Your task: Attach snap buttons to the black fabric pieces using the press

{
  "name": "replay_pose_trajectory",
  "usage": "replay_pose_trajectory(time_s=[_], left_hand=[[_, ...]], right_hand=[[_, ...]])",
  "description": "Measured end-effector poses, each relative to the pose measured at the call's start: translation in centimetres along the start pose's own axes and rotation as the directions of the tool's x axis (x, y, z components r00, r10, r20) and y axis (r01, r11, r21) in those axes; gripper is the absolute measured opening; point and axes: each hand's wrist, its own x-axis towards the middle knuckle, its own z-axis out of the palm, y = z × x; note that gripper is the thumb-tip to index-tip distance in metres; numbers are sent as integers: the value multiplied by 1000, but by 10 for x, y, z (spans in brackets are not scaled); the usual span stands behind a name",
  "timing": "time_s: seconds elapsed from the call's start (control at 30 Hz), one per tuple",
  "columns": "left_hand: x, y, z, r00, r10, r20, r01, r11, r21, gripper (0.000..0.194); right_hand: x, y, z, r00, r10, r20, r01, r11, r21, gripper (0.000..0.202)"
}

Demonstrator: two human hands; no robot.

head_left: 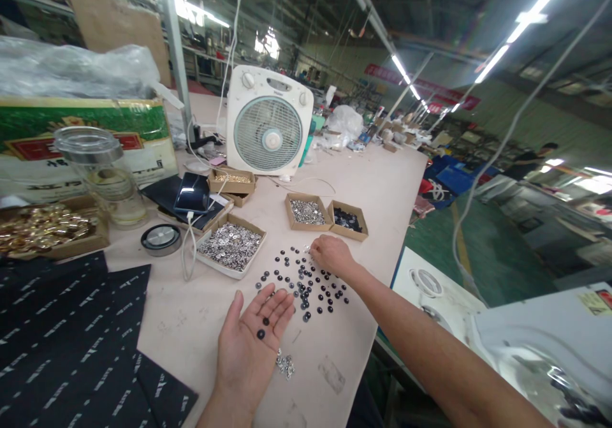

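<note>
My left hand (253, 345) is open, palm up, over the table, with two small round black buttons (261, 334) lying on it. My right hand (332, 254) is closed in a pinch at the far edge of scattered round black buttons (310, 282). Its fingertips touch or hover just above the tabletop; whatever they hold is hidden. A few clear or silvery bits (306, 248) lie beside those fingertips. Close to my left hand sits a small heap of silver metal fasteners (285, 365).
Cardboard boxes hold silver fasteners (306, 212), black pieces (347, 219) and gold parts (43, 227). A white tray (262, 244) contains more silver pieces. Behind stand a box fan (270, 125) and a glass jar (102, 179). Black printed material (71, 345) covers the left; the table edge (377, 316) runs along the right.
</note>
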Motion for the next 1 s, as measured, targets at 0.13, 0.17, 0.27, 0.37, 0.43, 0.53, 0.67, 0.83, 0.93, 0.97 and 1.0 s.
replay_pose_trajectory(time_s=[0.13,0.17,0.27,0.37,0.43,0.53,0.67,0.83,0.93,0.97,1.0], left_hand=[[0,0,2,1000,-2,-1,2,1000,1,48],[0,0,2,1000,-1,-3,1,1000,2,48],[0,0,2,1000,4,-1,-4,1000,0,50],[0,1,0,1000,8,7,-8,1000,0,53],[0,1,0,1000,9,15,-9,1000,-2,55],[0,1,2,1000,3,24,-3,1000,-5,57],[-1,1,3,1000,11,25,-10,1000,-12,57],[-3,3,3,998,-18,66,18,1000,-4,60],[-5,3,4,996,-54,67,53,999,10,62],[-6,3,4,996,-58,68,57,998,12,62],[-6,3,4,996,-57,67,57,998,13,62]], right_hand=[[0,-2,-1,1000,-19,-5,19,999,-38,29],[1,-2,-1,1000,-17,-10,17,999,-46,28],[2,-1,-1,1000,10,-24,-11,998,-63,27],[-2,-1,-6,997,30,-73,-31,1000,-5,24],[-12,-6,-12,988,21,-153,-5,994,108,22],[-40,-26,-23,959,-97,-265,185,925,331,19],[-82,-62,-36,862,-432,-265,507,751,424,14],[-102,-87,-41,789,-537,-300,606,762,229,19],[-101,-93,-37,773,-587,-239,629,758,174,14],[-100,-95,-35,772,-599,-213,632,759,157,13],[-100,-97,-33,774,-604,-190,630,764,137,12]])
